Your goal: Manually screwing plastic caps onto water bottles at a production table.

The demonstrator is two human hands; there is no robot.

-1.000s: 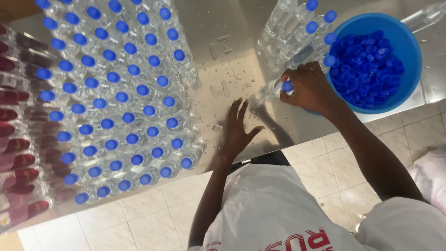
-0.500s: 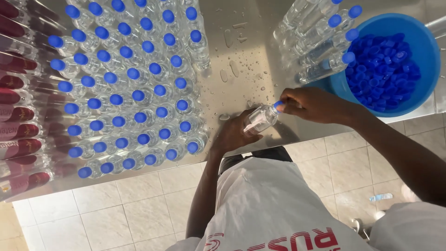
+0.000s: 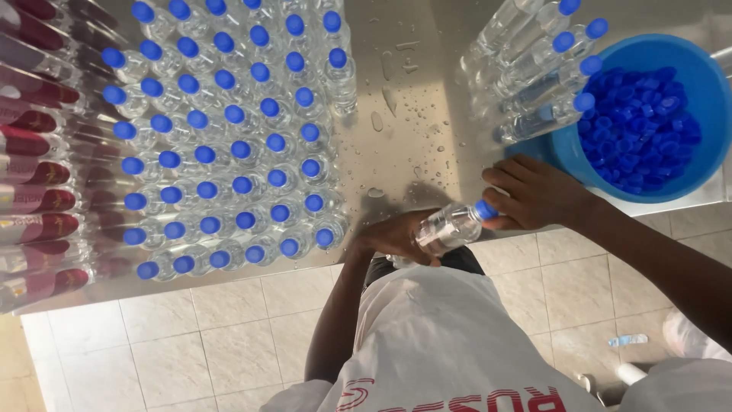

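Blue caps (image 3: 640, 130), blue bowl (image 3: 690, 61), silvery table (image 3: 412, 99)

left hand (image 3: 396, 238) grips bottle (image 3: 448, 227) | right hand (image 3: 534, 194) on cap (image 3: 485, 209)

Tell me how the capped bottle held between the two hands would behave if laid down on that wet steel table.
The bottle is round and lies sideways between the left hand and right hand, so it would probably roll. Water drops on the steel table suggest a slippery grip. It looks full, so likely hefty for its size.
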